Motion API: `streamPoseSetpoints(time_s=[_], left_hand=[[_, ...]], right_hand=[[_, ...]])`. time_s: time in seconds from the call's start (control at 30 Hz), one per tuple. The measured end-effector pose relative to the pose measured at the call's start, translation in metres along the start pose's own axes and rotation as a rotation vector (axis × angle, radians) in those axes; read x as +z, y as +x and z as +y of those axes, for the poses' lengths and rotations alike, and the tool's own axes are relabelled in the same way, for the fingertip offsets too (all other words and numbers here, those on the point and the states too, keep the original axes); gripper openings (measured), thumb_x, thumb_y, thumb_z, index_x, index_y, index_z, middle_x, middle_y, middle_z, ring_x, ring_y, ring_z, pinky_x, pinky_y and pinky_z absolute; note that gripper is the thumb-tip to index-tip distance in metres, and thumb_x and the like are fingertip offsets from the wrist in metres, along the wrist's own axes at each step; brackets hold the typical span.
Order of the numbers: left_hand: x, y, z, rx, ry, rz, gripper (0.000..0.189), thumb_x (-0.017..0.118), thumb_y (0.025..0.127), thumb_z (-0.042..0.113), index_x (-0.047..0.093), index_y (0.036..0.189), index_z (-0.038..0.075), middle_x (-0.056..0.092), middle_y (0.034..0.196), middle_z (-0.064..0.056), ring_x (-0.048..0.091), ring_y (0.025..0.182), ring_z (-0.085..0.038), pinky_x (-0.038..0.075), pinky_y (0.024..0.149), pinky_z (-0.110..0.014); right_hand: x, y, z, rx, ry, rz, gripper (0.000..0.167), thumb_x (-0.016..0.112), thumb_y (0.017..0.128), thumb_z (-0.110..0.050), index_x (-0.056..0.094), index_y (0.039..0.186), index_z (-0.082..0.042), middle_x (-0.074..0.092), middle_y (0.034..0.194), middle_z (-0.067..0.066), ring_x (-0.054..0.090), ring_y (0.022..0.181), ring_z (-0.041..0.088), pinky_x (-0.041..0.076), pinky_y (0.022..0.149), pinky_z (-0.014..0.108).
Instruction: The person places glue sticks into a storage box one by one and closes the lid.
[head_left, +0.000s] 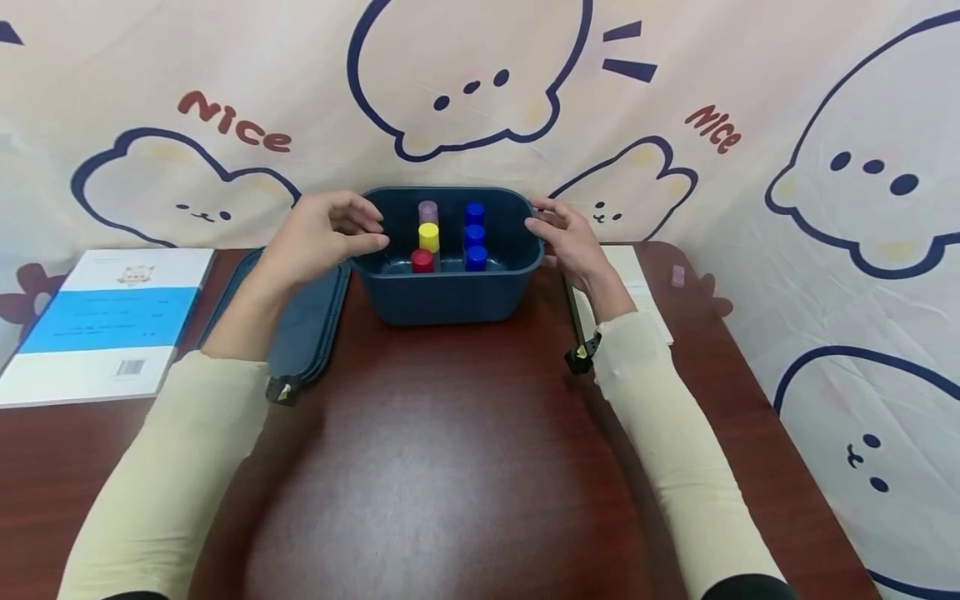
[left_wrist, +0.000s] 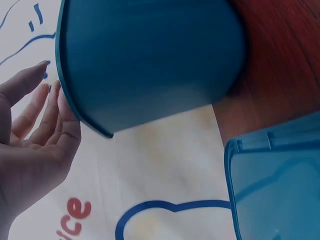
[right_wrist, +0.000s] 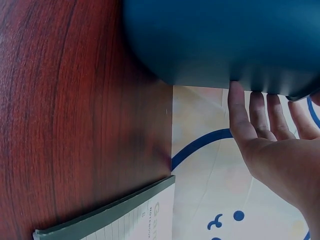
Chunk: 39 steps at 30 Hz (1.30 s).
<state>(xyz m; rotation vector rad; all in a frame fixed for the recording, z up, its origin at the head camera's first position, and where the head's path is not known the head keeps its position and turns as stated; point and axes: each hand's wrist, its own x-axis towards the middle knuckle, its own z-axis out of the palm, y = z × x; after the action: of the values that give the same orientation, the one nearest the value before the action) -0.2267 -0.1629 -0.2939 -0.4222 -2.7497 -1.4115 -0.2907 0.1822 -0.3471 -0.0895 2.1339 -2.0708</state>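
A dark blue oblong plastic bin (head_left: 450, 300) stands at the far side of the table. Inside it stand small capped containers in two rows: purple (head_left: 427, 210), yellow (head_left: 428, 237) and red (head_left: 422, 262) on the left, three blue (head_left: 476, 237) on the right. At the bin's left end is my left hand (head_left: 322, 233), fingers and thumb loosely bent and spread apart near the rim. My right hand (head_left: 570, 242) is at the opposite end; in the right wrist view its fairly straight fingers (right_wrist: 240, 112) touch the outer wall, and its thumb lies by the rim.
A dark blue lid (head_left: 303, 333) lies flat left of the bin, partly under my left forearm. Farther left is a white and blue book (head_left: 112, 317). A notebook (head_left: 633, 283) lies beneath my right hand, with a small pink piece (head_left: 678, 276) beyond. Patterned cloth hangs behind the table.
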Motion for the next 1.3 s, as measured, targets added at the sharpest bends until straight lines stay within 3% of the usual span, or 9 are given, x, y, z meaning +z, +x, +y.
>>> streamPoseSetpoints(time_s=[0.13,0.4,0.87,1.03,1.3], left_hand=[[-0.009,-0.004,-0.010,-0.036,-0.003,0.015,0.034,0.073,0.096,0.026,0.066,0.120,0.003,0.067,0.110,-0.014,0.060,0.094,-0.026,0.051,0.074,-0.023],[-0.017,-0.014,-0.028,-0.108,-0.108,0.046,0.042,0.069,0.097,0.036,0.064,0.123,0.004,0.063,0.117,-0.008,0.058,0.099,-0.024,0.055,0.072,-0.021],[-0.038,-0.030,-0.065,-0.157,-0.108,0.093,0.042,0.071,0.096,0.036,0.065,0.122,0.003,0.066,0.100,0.011,0.064,0.091,-0.009,0.057,0.070,-0.021],[-0.049,-0.041,-0.080,-0.225,-0.089,0.115,0.048,0.071,0.095,0.041,0.063,0.125,0.004,0.064,0.103,0.015,0.064,0.093,-0.008,0.058,0.071,-0.021],[-0.064,-0.051,-0.103,-0.309,-0.153,0.160,0.045,0.071,0.094,0.041,0.064,0.125,0.009,0.062,0.106,0.014,0.063,0.090,-0.001,0.057,0.073,-0.018]], right_hand=[[0.003,0.001,-0.001,-0.009,0.001,-0.003,0.047,0.063,0.102,-0.020,0.050,0.147,-0.017,0.049,0.148,0.009,0.057,0.125,0.037,0.051,0.100,0.051],[0.004,0.000,0.002,-0.006,-0.003,-0.006,0.047,0.062,0.103,-0.020,0.049,0.148,-0.016,0.047,0.149,0.010,0.057,0.125,0.038,0.050,0.101,0.053],[0.000,-0.001,0.003,-0.005,0.000,0.000,0.047,0.061,0.103,-0.020,0.049,0.149,-0.017,0.048,0.149,0.010,0.057,0.124,0.038,0.049,0.102,0.054],[0.000,0.000,0.003,-0.011,0.001,0.000,0.047,0.062,0.103,-0.020,0.049,0.149,-0.016,0.048,0.148,0.010,0.057,0.124,0.038,0.050,0.101,0.053],[-0.001,-0.001,0.002,-0.013,0.000,-0.003,0.047,0.061,0.104,-0.020,0.049,0.149,-0.016,0.049,0.148,0.010,0.057,0.124,0.038,0.050,0.101,0.053]])
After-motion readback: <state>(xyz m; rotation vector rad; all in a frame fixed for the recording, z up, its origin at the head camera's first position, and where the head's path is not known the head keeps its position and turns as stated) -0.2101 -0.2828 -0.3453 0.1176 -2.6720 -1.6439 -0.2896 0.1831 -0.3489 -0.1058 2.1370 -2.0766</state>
